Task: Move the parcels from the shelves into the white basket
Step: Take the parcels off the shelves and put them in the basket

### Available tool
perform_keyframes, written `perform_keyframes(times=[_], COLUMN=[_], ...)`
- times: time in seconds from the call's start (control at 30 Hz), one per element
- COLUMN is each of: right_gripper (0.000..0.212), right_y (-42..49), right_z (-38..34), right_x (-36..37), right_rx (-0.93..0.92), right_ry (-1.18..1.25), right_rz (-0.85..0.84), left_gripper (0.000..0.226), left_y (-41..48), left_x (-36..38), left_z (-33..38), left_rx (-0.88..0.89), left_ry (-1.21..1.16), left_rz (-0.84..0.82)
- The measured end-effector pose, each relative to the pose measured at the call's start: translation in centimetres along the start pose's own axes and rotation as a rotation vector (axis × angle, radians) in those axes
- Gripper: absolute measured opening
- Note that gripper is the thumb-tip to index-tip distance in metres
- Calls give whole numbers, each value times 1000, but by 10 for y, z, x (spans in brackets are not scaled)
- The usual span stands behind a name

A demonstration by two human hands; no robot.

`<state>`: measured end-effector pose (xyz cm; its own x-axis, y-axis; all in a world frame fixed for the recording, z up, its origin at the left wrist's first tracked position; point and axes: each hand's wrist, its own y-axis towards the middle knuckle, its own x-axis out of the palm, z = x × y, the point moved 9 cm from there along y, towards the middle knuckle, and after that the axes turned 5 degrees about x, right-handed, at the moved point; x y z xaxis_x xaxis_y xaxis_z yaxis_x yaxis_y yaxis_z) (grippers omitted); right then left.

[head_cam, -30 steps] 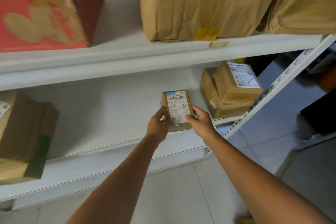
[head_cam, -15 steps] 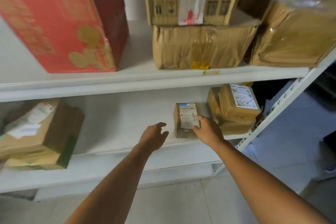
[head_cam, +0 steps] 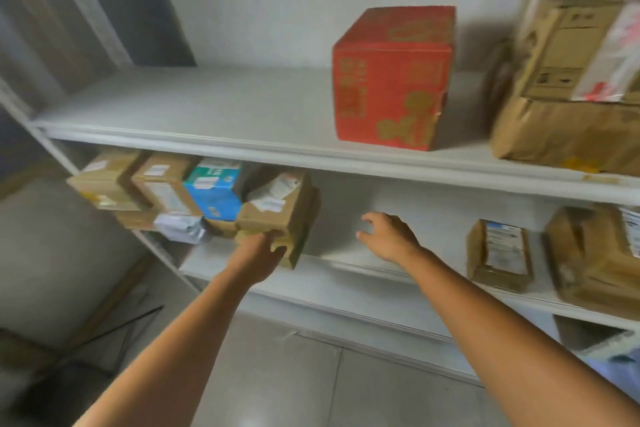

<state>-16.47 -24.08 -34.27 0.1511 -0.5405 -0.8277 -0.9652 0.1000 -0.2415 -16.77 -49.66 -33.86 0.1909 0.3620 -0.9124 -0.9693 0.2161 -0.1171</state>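
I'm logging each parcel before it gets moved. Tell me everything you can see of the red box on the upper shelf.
The red box is a closed, roughly cubic cardboard carton, printed in gold: blurred lettering down its front's left side and rounded mouse-head shapes at the lower right. Its right front edge looks dented. It stands upright on the white upper shelf, apart from the brown parcels to its right. Only the shelf touches it.

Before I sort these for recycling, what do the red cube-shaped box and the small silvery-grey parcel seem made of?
The red cube-shaped box looks like matt printed cardboard, its front edge dented. The small silvery-grey parcel seems a soft plastic mailer, wrinkled and faintly shiny; blur leaves this open.
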Motion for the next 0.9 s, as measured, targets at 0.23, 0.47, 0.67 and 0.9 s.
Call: perform_keyframes(times=[0.23,0.47,0.67,0.9], right_gripper=[52,62,72,60], right_y=[45,96,117,119], right_z=[-97,-122,-113,-108], right_x=[54,100,138,150], right_rx=[-30,109,238,222], right_ry=[148,336,542,750], right_rz=[-22,49,-24,-34], left_gripper=[40,63,49,41], left_y=[14,73,103,93], left_x=[-38,-18,9,13], left_z=[-105,-149,-155,-146], left_rx=[-137,-250,-281,-259], left_ry=[-138,-322,-536,-728], left_rz=[71,38,-6,29])
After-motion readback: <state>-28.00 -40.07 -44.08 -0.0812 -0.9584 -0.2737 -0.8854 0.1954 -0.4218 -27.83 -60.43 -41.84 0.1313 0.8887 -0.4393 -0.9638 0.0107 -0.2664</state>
